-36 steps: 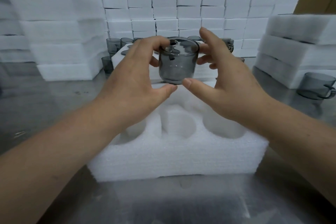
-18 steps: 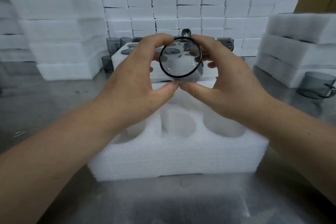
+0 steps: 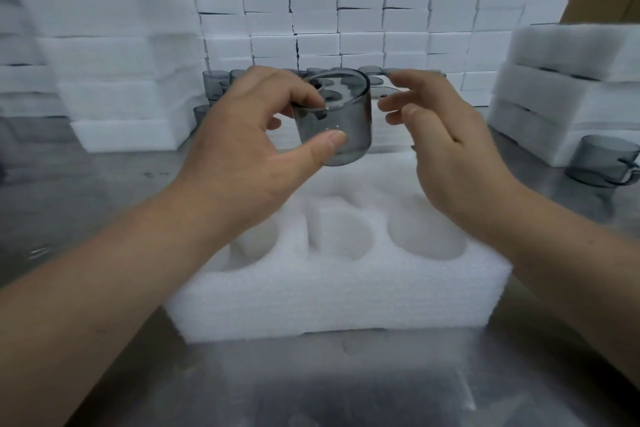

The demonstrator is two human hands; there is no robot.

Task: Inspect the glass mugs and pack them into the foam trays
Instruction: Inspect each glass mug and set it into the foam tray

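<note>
A smoky grey glass mug (image 3: pixel 341 121) hangs upright above the white foam tray (image 3: pixel 332 295). My left hand (image 3: pixel 249 149) holds it, thumb on the near wall and fingers over the far rim. Just to the right of the mug, my right hand (image 3: pixel 446 146) hovers with fingers spread and does not touch it. The tray has round empty pockets in its near row. Its far row is hidden behind my hands.
Several more grey mugs (image 3: pixel 221 83) stand behind, beside another foam tray. One mug (image 3: pixel 606 161) sits at the right by a stack of foam trays (image 3: pixel 568 87). Foam blocks (image 3: pixel 346 10) wall the back and left. The metal tabletop (image 3: pixel 311 388) lies in front.
The mug was tilted with its mouth toward me between both hands; now it is upright again. My right hand has let go and drawn slightly to the right.
</note>
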